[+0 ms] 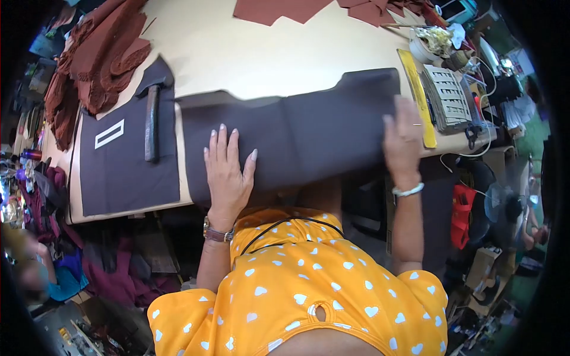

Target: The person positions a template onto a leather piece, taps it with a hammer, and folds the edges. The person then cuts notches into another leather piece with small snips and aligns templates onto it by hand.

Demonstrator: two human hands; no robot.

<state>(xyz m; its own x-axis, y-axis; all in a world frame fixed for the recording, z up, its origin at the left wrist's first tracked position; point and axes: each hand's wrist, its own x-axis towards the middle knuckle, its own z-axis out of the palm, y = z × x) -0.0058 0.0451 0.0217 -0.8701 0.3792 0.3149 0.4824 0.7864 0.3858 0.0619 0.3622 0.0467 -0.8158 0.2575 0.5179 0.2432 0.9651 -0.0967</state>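
Note:
A wide dark brown sheet, like leather or heavy cloth, lies across the near edge of the table, its front part hanging over. My left hand rests flat on its left part, fingers stretched out and thumb apart. At the sheet's right edge is my right hand, slightly blurred, with the fingers extended and the thumb apart. To the left lies a second dark piece. On it are a hammer with a worn handle and a small white rectangular frame.
Reddish-brown material is heaped at the far left, with more reddish-brown pieces at the back. A yellow ruler, a stack of slotted cards, scissors and a white bowl occupy the right side.

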